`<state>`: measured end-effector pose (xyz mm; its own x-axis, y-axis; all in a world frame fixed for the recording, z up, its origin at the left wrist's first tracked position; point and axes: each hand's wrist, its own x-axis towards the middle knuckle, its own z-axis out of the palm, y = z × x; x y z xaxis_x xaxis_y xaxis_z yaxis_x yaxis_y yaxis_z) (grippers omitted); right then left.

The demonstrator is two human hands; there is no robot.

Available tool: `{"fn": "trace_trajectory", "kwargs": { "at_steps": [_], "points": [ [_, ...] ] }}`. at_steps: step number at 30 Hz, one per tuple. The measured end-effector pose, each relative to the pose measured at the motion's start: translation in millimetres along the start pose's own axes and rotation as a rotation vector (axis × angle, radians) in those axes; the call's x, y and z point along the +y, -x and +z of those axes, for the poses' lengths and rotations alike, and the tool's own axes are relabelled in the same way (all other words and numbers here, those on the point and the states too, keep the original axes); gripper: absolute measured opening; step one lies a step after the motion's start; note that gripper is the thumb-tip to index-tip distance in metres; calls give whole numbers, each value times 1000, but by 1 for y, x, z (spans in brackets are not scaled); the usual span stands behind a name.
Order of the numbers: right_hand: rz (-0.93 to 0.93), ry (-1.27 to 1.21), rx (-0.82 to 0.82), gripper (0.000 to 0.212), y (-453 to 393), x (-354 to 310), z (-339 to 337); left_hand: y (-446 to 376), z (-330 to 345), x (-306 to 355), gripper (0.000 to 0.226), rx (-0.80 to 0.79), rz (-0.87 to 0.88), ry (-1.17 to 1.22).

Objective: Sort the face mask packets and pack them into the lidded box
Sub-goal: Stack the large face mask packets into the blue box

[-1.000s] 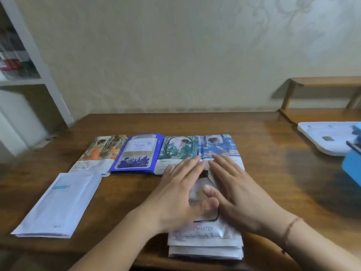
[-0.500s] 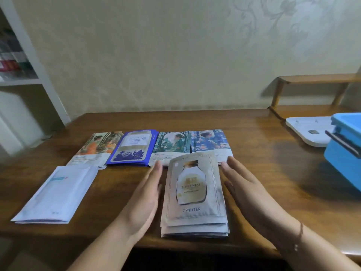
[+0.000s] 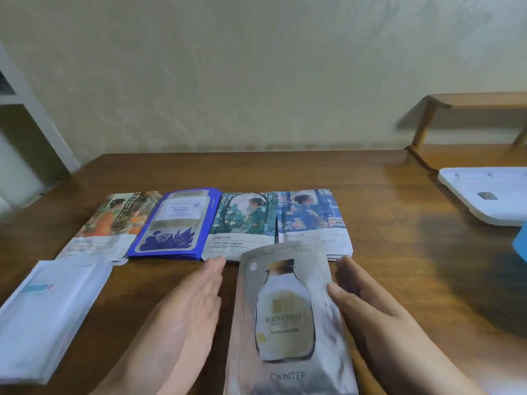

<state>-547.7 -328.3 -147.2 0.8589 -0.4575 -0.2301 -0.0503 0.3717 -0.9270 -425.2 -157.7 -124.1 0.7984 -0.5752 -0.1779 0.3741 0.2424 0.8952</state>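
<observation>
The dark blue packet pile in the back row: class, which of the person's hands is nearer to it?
Left. The left hand lies just in front of the dark blue packet pile, fingertips close below it. The right hand is beyond the silver bottle-print stack, farther away.

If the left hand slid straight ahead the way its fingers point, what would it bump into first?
Probably the green illustrated mask packet in the back row. The left hand lies open on the brown wooden table, fingertips nearly at that packet's near edge, just left of the silver bottle-print packet stack.
</observation>
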Motion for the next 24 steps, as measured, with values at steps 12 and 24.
{"fn": "trace_trajectory", "kwargs": {
  "at_steps": [12,24],
  "points": [
    [-239,583,458,18,14,-186,-86,-57,206,58,39,-497,7,-547],
    [51,1213,942,39,84,-250,-318,-66,371,-47,78,-297,7,-1076]
  ]
}}
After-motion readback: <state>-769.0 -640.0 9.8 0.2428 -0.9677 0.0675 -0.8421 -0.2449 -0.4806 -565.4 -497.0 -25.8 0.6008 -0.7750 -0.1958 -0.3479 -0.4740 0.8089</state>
